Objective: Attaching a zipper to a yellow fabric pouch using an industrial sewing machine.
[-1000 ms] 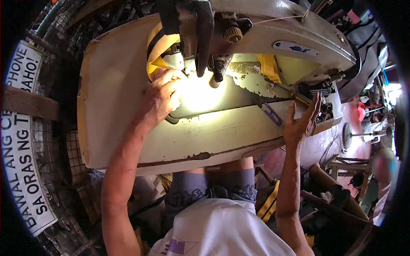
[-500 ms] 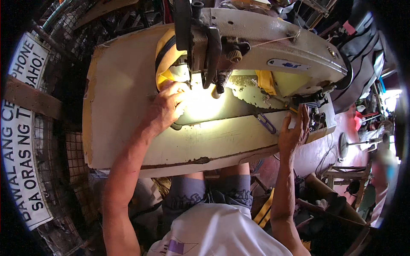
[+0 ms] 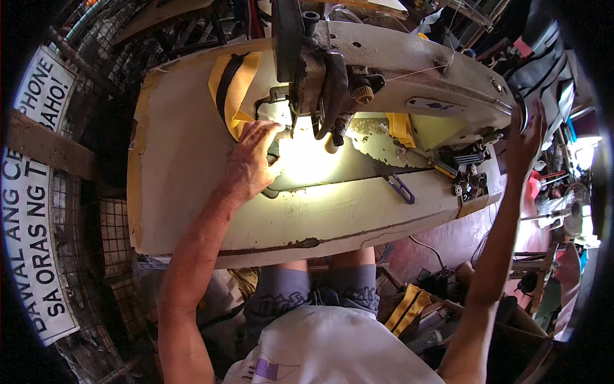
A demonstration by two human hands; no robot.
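Note:
A sewing machine [image 3: 409, 67] stands on a pale worn table [image 3: 185, 192], its lamp glaring white around the needle area. My left hand [image 3: 252, 157] is left of the needle, its fingers closed on the lower end of a yellow fabric strip [image 3: 240, 86] with a black band. The strip stands up behind my fingers; glare hides the fingertips and whatever lies under the needle. My right hand [image 3: 532, 131] is raised at the machine's right end, fingers stretched along the handwheel [image 3: 521, 105], seemingly touching its rim.
A purple-handled cutter [image 3: 401, 189] lies on the table. Yellow cloth [image 3: 400, 128] sits under the machine arm. A bobbin winder [image 3: 470, 182] is at the right edge. Another yellow and black strip [image 3: 408, 310] lies below right. Wire mesh and a white sign [image 3: 38, 256] stand left.
My right hand has moved from the table's right end up and right to the handwheel. The yellow strip by my left hand has swung left and opened out. My left hand has barely moved.

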